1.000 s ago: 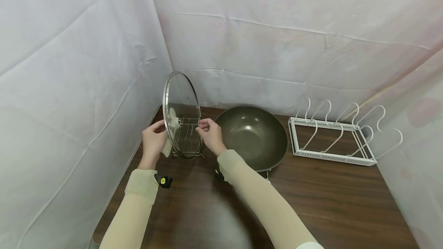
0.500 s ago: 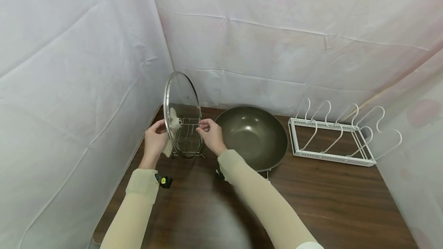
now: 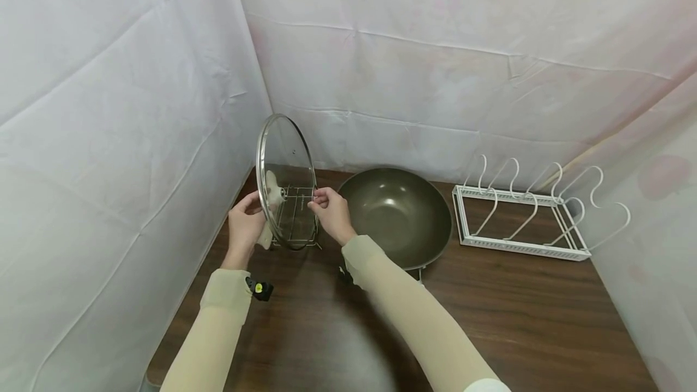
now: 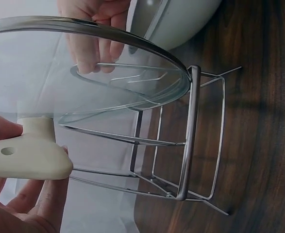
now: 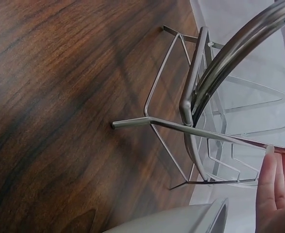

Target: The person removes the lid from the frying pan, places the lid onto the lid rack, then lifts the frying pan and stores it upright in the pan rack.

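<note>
My left hand (image 3: 243, 231) grips the cream handle (image 4: 30, 155) of a round glass lid with a steel rim (image 3: 261, 159). The lid stands on edge, its lower rim resting in a small metal wire rack (image 4: 191, 136) on the table. From the other side, my right hand (image 3: 333, 215) pinches one wire of that rack between thumb and fingertips, as the right wrist view shows at its right edge. Through the glass in the left wrist view, the right fingers (image 4: 103, 51) are visible behind the lid.
A dark wok (image 3: 397, 216) lies right of the rack, close beside my right hand. Farther right stands a white rack (image 3: 523, 250) with several curved dividers. Fabric walls (image 3: 408, 77) enclose the brown wooden table (image 3: 517, 325) at the back and sides.
The left hand and the lid's handle have shifted very slightly. The lid, the wire rack and the right hand stay in place.
</note>
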Demonstrator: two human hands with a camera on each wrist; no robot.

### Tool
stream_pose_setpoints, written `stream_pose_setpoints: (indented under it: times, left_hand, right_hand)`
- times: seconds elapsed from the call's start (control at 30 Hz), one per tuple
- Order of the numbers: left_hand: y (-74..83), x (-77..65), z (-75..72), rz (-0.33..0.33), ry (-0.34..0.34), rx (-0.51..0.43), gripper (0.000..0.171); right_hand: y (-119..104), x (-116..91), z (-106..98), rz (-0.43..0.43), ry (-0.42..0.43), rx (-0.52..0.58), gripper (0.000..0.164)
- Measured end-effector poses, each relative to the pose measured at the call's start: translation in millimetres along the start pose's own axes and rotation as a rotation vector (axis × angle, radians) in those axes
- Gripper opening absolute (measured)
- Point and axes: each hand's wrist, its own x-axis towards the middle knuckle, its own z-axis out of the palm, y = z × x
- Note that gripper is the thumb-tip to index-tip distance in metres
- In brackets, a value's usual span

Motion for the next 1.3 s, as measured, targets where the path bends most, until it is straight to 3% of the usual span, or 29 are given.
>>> stream_pose_setpoints:
  times: [0.23,0.57,0.93,1.3]
  left_hand:
    - [8.3,4.3,-7.6,0.029,-0.023,0.013,0.043]
    - [42.3,-0.6,-23.5,0.12,0.034,-0.036,0.04]
    - [92.1,-11.3,-37.3,0.225,0.048,-0.078,0.038]
    - [110.5,-14.7,-35.7,0.248,0.049,-0.105,0.037]
  right_hand:
    - [0.6,0.8,-8.0,-0.001,-0.052,0.019,0.028]
    - [1.5,-4.6,-16.4,0.041,-0.167,-0.045,0.025]
    - [-3.0,-2.3,-28.0,0.017,-0.154,-0.061,0.025]
    - [-5.8,-3.6,-58.2,0.02,-0.108,-0.053,0.024]
